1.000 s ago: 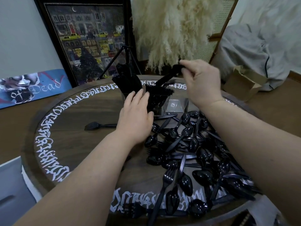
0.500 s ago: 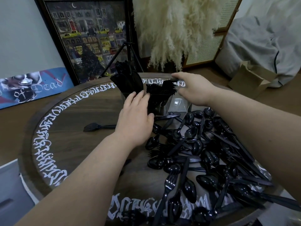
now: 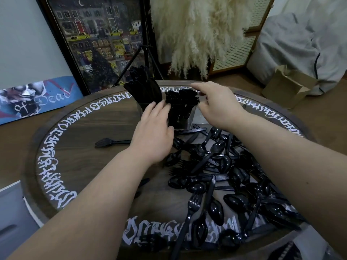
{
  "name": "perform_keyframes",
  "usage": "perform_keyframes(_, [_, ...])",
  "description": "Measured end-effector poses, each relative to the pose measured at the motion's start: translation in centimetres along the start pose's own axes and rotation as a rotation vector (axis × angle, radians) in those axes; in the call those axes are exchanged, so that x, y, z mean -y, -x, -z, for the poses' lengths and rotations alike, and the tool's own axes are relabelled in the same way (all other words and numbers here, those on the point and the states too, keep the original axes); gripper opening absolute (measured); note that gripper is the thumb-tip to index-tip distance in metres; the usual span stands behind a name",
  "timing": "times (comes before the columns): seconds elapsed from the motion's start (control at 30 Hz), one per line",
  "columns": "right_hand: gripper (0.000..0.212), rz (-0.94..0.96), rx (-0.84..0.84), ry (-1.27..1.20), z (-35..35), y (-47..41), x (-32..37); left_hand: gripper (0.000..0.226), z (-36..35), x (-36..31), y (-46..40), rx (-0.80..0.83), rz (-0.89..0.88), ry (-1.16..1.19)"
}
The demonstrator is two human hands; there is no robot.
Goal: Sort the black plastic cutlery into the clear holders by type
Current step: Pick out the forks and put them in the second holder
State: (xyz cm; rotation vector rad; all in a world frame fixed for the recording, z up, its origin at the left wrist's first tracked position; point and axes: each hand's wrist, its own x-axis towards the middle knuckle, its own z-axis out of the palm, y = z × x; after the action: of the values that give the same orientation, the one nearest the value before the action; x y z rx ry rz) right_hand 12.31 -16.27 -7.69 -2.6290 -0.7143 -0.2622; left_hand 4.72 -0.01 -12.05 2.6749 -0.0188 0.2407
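The left hand [image 3: 153, 134] rests flat, fingers straight, against the clear holders [image 3: 181, 117]. The right hand [image 3: 218, 105] hovers above the forks [image 3: 183, 96], grip loose and apart (nothing held). Glossy cutlery [image 3: 225, 177] crowds the round wooden surface [image 3: 84, 147].

Round dark wooden bench [image 3: 78, 147], ring of white calligraphic lettering [image 3: 50, 162] near rim. Behind, leaning on pale wall: framed night-street painting [image 3: 97, 40] with yellow taxis, red door, crescent moon. Left of it, blue board [image 3: 35, 100] reading "of Dead". Black tripod [image 3: 142, 57] before painting. Cream pampas grass [image 3: 199, 29] at centre back, rattan panel [image 3: 242, 47] behind. Far right, open cardboard box [image 3: 287, 87] on floor, beside grey beanbag [image 3: 304, 44].
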Motion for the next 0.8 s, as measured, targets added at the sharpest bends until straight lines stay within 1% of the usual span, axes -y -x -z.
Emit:
perform_keyframes(0.1, [0.058,-0.026,-0.069,-0.034,0.7,1.7,0.3,0.058,0.5,0.4,0.5,-0.001,-0.011,0.006])
perform_keyframes(0.2, [0.054,-0.004,-0.123,-0.086,0.9,4.3,1.0,0.059,1.0,1.2,1.5,0.008,-0.014,0.001])
perform_keyframes(0.27, [0.051,0.005,-0.063,-0.094,0.7,6.4,1.6,0.061,1.1,1.7,2.6,0.028,-0.034,-0.016])
perform_keyframes(0.37, [0.043,-0.01,0.132,-0.035,0.4,9.4,2.1,0.064,1.2,1.9,4.9,0.106,-0.055,-0.042])
perform_keyframes(0.43, [0.035,-0.03,0.273,0.055,0.3,11.2,1.9,0.06,1.2,1.5,6.5,0.178,-0.06,-0.046])
perform_keyframes(0.5, [0.028,-0.053,0.378,0.134,-0.1,12.8,1.7,0.051,0.9,0.5,8.2,0.248,-0.073,-0.074])
perform_keyframes(0.57, [0.025,-0.069,0.413,0.166,-0.6,14.1,1.4,0.046,0.5,-0.7,9.7,0.323,-0.095,-0.144])
perform_keyframes(0.63, [0.027,-0.086,0.425,0.175,-1.3,14.8,1.3,0.05,0.0,-1.5,10.6,0.418,-0.102,-0.229])
perform_keyframes(0.73, [0.038,-0.115,0.421,0.188,-2.3,15.1,1.3,0.054,-0.6,-1.6,11.1,0.523,-0.094,-0.329])
perform_keyframes(0.8, [0.044,-0.127,0.421,0.207,-3.0,14.8,1.3,0.053,-0.9,-1.4,11.0,0.554,-0.073,-0.337])
